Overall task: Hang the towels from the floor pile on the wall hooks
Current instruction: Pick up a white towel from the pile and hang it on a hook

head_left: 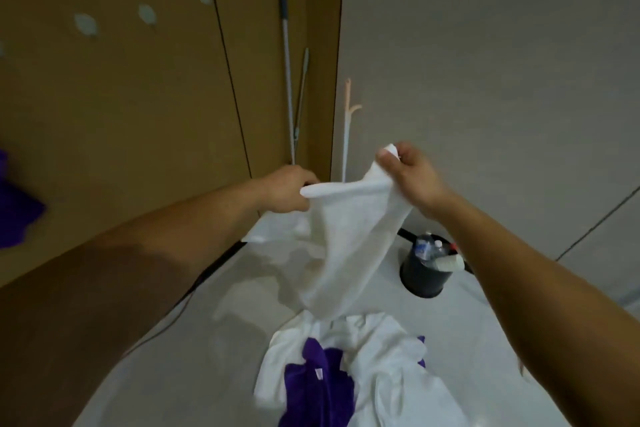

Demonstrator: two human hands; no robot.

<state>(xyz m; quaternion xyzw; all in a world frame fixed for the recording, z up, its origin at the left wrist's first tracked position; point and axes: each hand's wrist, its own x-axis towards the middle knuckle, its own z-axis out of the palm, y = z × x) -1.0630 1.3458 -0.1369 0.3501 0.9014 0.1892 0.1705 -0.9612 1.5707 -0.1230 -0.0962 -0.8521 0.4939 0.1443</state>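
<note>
A white towel hangs between both hands above the floor. My left hand grips its upper edge on the left, and my right hand pinches a raised corner on the right. Its lower end reaches down to the floor pile of white and purple towels at the bottom centre. White wall hooks sit in a row on the brown wall panel at upper left. A purple towel shows at the left edge on that wall.
Mop handles lean in the corner where the brown panel meets the grey wall. A black bin holding plastic bottles stands on the pale floor at right. A dark cable runs along the wall base.
</note>
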